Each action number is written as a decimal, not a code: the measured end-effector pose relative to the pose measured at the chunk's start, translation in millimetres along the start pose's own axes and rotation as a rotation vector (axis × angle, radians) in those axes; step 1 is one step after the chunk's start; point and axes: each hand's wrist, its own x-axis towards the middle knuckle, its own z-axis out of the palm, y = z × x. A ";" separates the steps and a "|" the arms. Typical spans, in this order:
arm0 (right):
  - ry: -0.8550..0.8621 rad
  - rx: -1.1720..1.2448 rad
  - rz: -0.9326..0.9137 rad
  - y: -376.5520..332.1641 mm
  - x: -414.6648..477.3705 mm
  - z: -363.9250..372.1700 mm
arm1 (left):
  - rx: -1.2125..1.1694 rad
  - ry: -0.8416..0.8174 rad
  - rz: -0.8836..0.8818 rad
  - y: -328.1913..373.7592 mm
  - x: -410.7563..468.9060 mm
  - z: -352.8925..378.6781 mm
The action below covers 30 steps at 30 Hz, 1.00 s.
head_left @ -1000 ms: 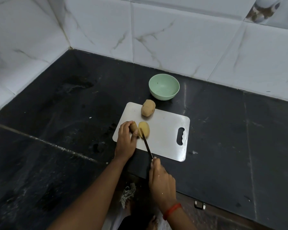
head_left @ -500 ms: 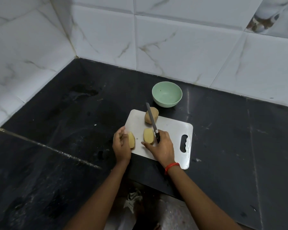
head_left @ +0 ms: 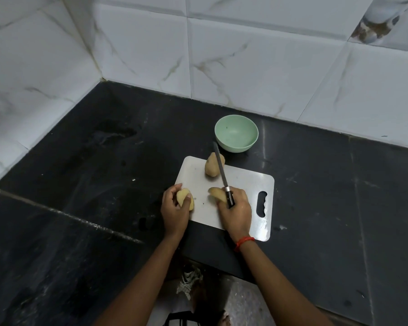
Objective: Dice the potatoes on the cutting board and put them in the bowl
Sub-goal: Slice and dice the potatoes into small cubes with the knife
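A white cutting board [head_left: 245, 184] lies on the black counter. A whole potato [head_left: 211, 167] sits at its far edge. My left hand [head_left: 174, 212] holds one potato half [head_left: 185, 198], cut face up, at the board's left edge. My right hand [head_left: 234, 210] grips a knife [head_left: 220, 170] with its blade pointing away over the whole potato, while its fingers also touch the other potato half [head_left: 216, 193] on the board. A pale green bowl [head_left: 236, 133] stands empty just beyond the board.
The black stone counter [head_left: 104, 184] meets white tiled walls [head_left: 245, 55] at the back and left. Its front edge runs below my forearms, with a step in it. Wet patches mark the counter to the left.
The potato was cut in two a second ago. Since then my hands have drawn the halves apart, and the knife has swung from pointing at the cut to pointing away over the whole potato.
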 end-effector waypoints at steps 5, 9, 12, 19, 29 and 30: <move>0.150 -0.201 -0.010 14.1 46.5 -41.5 | 0.077 -0.031 0.096 -1.3 -4.3 1.6; 0.080 -0.329 -0.104 24.6 72.7 -56.9 | 0.154 -0.085 0.183 2.0 -8.5 4.2; -0.015 -0.320 -0.165 28.6 72.3 -63.3 | 0.244 -0.122 0.217 6.8 -14.3 9.8; 0.016 -0.049 -0.072 13.8 50.3 -70.6 | 0.407 -0.153 0.245 11.2 -18.4 12.3; -0.023 0.152 -0.065 1.9 -4.7 -25.5 | 0.689 -0.204 0.270 30.7 -4.9 28.6; -0.044 0.137 -0.074 4.2 -8.1 -24.2 | 0.614 -0.208 0.274 30.0 -5.8 24.9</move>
